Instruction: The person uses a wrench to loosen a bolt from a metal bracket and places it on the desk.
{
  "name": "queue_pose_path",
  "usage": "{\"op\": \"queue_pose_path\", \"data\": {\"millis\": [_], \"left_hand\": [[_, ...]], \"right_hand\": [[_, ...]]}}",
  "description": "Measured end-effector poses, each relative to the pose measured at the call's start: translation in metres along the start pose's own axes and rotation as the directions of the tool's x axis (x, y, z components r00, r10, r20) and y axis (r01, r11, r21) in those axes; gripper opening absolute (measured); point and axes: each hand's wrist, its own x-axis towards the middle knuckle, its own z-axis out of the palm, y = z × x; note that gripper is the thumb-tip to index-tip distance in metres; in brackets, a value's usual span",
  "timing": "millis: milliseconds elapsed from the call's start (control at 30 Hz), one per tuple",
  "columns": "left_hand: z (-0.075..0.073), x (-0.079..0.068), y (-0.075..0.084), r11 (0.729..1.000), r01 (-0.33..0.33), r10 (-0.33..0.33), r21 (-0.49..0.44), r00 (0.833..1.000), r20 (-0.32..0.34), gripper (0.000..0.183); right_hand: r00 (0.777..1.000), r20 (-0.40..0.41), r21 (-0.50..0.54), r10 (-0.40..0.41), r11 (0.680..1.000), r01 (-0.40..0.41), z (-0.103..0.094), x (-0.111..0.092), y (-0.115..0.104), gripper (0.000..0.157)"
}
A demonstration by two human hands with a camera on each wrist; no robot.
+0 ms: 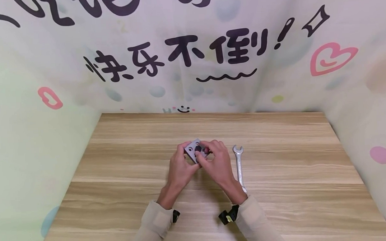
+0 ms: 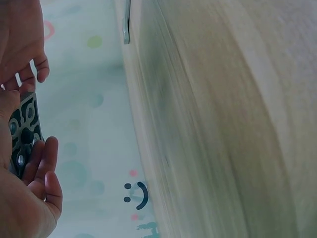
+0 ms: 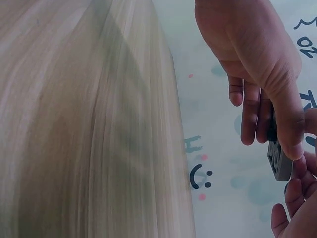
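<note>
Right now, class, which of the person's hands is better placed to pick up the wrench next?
Probably the right hand: the wrench lies just to its right, while the left hand is farther off and holds the grey block. The right would first need to release the block.

We see the grey plate point(image 1: 194, 145) partly hidden at 3 o'clock by the right hand point(image 1: 217, 160), the wrench point(image 1: 239, 166) at 6 by the wrist point(image 1: 236, 194); lettering point(image 1: 123, 11) cropped at 12.

I face pale printed walls point(image 1: 195, 23), black lettering point(image 1: 187, 55) across the upper frame, above my wood-grain table point(image 1: 295, 159) at lower centre.
</note>
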Motion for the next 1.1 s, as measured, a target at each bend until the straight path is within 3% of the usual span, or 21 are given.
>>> {"op": "queue_pose_path", "data": {"millis": [233, 567, 1100], "left_hand": [[-0.0004, -0.0005, -0.0001, 0.999, 0.020, -0.019, -0.028, 0.999, 0.034, 0.067], [-0.0001, -0.0005, 0.0015, 1.000, 0.006, -0.006, -0.006, 1.000, 0.022, 0.067], [-0.0019, 0.0006, 0.0040, 1.000, 0.024, -0.024, 0.007, 0.999, 0.040, 0.067]], "right_hand": [[0.998, -0.018, 0.004, 0.061, 0.998, -0.061, 0.0013, -0.0019, 0.0006, 0.030], [0.998, -0.063, -0.017, 0.030, 0.999, -0.031, 0.0037, -0.0020, -0.0003, 0.024], [0.998, -0.065, -0.023, 0.003, 1.000, -0.004, 0.0021, -0.0001, -0.0020, 0.019]]}}
